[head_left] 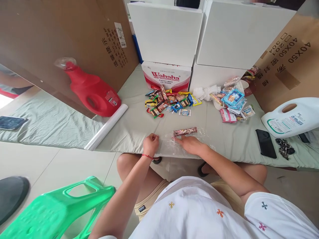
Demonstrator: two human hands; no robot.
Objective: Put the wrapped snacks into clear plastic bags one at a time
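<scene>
A brown wrapped snack bar (185, 131) lies on clear plastic film (199, 137) near the front edge of the cloth-covered table (139, 131). My right hand (188, 144) is just below the bar, its fingers bent against the film's left part; what they pinch is too small to make out. To the left, my left hand (151, 144) is closed at the table edge, at the film's left end, with its grip hidden. Beyond my hands lies a pile of wrapped snacks (161, 105).
A white film roll (107, 127) and a red jug (97, 93) are on the left. Behind stand a Wahaha carton (166, 77) and white boxes. Rightward are more packets (233, 98), a black phone (266, 143), keys (284, 148) and a white jug (291, 118).
</scene>
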